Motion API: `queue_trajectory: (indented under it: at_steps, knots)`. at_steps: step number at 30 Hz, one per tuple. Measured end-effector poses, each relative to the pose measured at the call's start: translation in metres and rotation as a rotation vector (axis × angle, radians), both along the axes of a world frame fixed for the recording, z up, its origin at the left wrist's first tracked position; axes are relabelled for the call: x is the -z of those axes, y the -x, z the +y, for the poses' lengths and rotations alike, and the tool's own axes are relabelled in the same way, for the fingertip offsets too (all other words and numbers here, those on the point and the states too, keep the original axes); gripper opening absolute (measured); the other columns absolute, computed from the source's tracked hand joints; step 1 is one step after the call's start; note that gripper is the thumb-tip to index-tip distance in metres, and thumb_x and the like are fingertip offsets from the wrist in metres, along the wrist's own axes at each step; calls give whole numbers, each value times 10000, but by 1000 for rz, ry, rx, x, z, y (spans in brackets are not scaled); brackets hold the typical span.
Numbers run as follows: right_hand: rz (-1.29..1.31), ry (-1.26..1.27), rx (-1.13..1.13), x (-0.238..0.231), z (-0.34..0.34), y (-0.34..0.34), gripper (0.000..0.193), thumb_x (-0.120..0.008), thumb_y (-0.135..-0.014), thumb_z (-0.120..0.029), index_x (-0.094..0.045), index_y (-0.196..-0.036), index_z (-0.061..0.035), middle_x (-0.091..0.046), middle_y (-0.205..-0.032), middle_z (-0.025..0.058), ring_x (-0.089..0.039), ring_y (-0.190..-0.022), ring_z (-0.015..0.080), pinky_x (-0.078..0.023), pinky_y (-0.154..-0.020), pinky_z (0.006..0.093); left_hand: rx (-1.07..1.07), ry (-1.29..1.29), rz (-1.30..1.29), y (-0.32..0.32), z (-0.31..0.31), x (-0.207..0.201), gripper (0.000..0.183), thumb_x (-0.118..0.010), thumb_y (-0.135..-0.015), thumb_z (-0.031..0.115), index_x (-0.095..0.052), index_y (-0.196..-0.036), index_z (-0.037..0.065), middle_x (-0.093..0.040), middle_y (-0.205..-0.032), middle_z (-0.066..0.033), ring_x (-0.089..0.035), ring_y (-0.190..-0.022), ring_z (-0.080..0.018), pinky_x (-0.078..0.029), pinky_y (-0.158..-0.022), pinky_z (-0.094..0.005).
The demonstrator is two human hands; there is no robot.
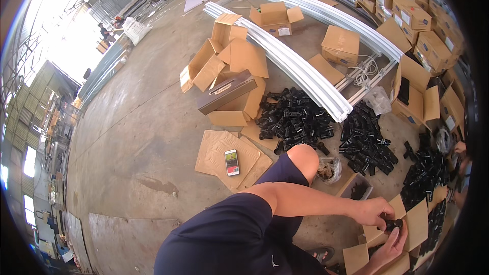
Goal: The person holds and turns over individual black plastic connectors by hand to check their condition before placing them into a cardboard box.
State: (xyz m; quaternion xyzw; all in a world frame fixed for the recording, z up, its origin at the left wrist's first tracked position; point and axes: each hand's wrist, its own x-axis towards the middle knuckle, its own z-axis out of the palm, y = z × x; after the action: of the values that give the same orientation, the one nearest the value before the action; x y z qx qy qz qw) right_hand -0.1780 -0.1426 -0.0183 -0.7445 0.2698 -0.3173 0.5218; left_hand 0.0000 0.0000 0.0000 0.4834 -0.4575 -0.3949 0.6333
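At the lower right, my left hand [376, 212] reaches across with its fingers closed on a small black cylindrical part [392, 224]. My right hand [391, 248] comes up from below and grips the same part, its fingers curled around the lower side. Beneath both hands stands an open cardboard box [417, 226] with its flaps spread; black pieces show inside, partly hidden by my hands. Beside it, a narrow open box [355, 187] holds small dark pieces. Heaps of similar black parts [295, 119] lie on the floor ahead of my bent knee.
Long white metal rails [305, 74] lie across the floor beyond the heaps. A phone [232, 162] rests on flattened cardboard [209, 153]. Opened cartons [239, 61] and a long brown box [226, 93] lie ahead. Stacked cartons [410, 12] line the right; another person's hand [460, 147] shows at the right edge.
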Motion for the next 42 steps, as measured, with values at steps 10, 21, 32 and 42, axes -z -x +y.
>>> queue_trajectory:
  at_steps: [10,21,32,42]
  knots:
    - [8,115,105,-10,8,4,357,-561,-1062,-179,-614,-1308,75,-676,-1190,143,-656,-1026,216,-539,-893,316,-31,47,36,15,-6,8,362,-797,-758,-31,-704,-1108,-47,-712,-959,-138,-692,-859,-227,-551,-762,-344]
    - [8,-86,423,-37,31,-13,378,-567,-1055,-217,-623,-1311,56,-673,-1140,135,-638,-966,183,-519,-812,264,15,-53,-85,1,-9,-21,598,-778,-815,3,-587,-1382,22,-723,-1084,-130,-654,-982,-127,-556,-858,-318]
    - [-251,-365,89,10,6,-45,458,-540,-1080,-317,-592,-1313,74,-682,-1128,159,-692,-936,216,-600,-756,348,-67,-76,161,-45,18,-61,875,-743,-889,-46,-261,-1609,80,-693,-1116,-116,-659,-1037,-151,-538,-934,-296]
    - [875,384,-274,256,38,-128,216,-652,-922,-239,-721,-890,-37,-727,-940,187,-720,-896,377,-580,-814,481,-352,-101,205,-95,40,-56,866,-750,-893,-40,-252,-1598,30,-678,-1090,-127,-672,-989,-181,-558,-892,-310]
